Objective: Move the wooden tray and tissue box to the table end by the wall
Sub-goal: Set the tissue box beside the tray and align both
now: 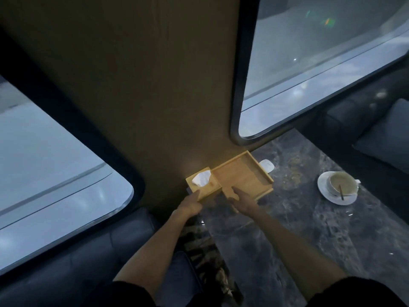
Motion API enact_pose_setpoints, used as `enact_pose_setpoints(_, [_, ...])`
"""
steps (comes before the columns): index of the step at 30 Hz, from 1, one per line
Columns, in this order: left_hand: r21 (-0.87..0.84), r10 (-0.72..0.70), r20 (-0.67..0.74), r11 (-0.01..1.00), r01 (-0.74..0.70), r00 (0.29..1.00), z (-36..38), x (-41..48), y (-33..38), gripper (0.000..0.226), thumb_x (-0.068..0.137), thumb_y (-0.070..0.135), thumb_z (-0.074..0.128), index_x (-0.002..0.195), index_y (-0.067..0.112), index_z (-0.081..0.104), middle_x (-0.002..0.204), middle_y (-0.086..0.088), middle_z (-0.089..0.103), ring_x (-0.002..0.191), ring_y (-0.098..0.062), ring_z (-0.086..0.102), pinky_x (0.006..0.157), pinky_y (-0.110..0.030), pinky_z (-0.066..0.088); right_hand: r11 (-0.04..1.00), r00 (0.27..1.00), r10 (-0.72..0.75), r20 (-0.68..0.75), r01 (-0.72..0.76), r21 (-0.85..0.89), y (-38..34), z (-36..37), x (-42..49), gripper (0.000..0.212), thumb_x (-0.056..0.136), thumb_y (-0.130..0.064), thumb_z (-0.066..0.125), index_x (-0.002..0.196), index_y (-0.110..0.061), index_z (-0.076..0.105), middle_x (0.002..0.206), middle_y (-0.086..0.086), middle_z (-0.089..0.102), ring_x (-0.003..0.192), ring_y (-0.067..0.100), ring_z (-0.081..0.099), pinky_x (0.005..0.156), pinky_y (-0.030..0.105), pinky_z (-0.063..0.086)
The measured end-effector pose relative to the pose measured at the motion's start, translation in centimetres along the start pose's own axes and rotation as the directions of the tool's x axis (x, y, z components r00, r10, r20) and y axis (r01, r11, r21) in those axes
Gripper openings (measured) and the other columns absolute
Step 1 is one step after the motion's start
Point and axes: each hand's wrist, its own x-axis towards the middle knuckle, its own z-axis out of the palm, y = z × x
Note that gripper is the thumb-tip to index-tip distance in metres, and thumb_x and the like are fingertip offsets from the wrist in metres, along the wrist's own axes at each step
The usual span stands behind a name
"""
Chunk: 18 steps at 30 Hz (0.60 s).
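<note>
A light wooden tray (245, 173) lies on the dark marble table (309, 229), its far side against the brown wall panel. Just to its left stands a wooden tissue box (212, 186) with a white tissue sticking out of its top, also against the wall. My left hand (190, 206) touches the near left corner of the tissue box, fingers bent around its edge. My right hand (240, 200) rests on the near rim of the tray, fingers stretched forward onto the wood.
A white cup with a stirrer on a white saucer (338, 188) stands to the right. A small white object (267, 165) lies behind the tray's right end. Dark sofas flank the table; windows sit on both sides of the wall panel.
</note>
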Motion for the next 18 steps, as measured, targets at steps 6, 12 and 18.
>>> enact_pose_setpoints(6, [-0.034,0.14,-0.155,0.988,-0.147,0.978,1.1,-7.4,3.7,0.034,0.093,0.027,0.052,0.126,0.017,0.055,0.122,-0.005,0.06,0.112,-0.025,0.056,0.096,-0.037,0.045,0.988,0.953,-0.141,-0.269,0.119,-0.097,1.9,-5.7,-6.5,0.044,0.086,-0.036,0.06,0.124,-0.014,0.055,0.127,0.011,0.06,0.117,0.029,0.055,0.097,0.038,0.043])
enact_pose_setpoints(12, [0.192,0.255,-0.327,0.961,-0.201,0.91,5.7,-13.4,5.6,0.038,0.083,0.048,0.047,0.115,0.029,0.052,0.117,-0.005,0.058,0.11,-0.029,0.057,0.094,-0.049,0.049,0.882,0.888,-0.361,-0.285,0.226,-0.413,5.6,-8.7,-15.7,0.068,0.084,-0.057,0.052,0.142,-0.026,0.033,0.152,0.006,0.036,0.139,0.031,0.03,0.113,0.047,0.029])
enact_pose_setpoints(18, [0.374,0.258,-0.408,0.922,-0.097,0.876,12.7,-24.2,8.1,0.066,0.091,0.044,0.049,0.148,0.029,0.019,0.161,-0.01,0.008,0.148,-0.041,-0.002,0.117,-0.063,0.003,0.792,0.868,-0.41,-0.279,0.187,-0.581,9.5,-8.4,-25.7,0.091,0.076,-0.076,0.033,0.149,-0.029,0.003,0.161,0.011,0.008,0.146,0.037,0.005,0.117,0.056,0.009])
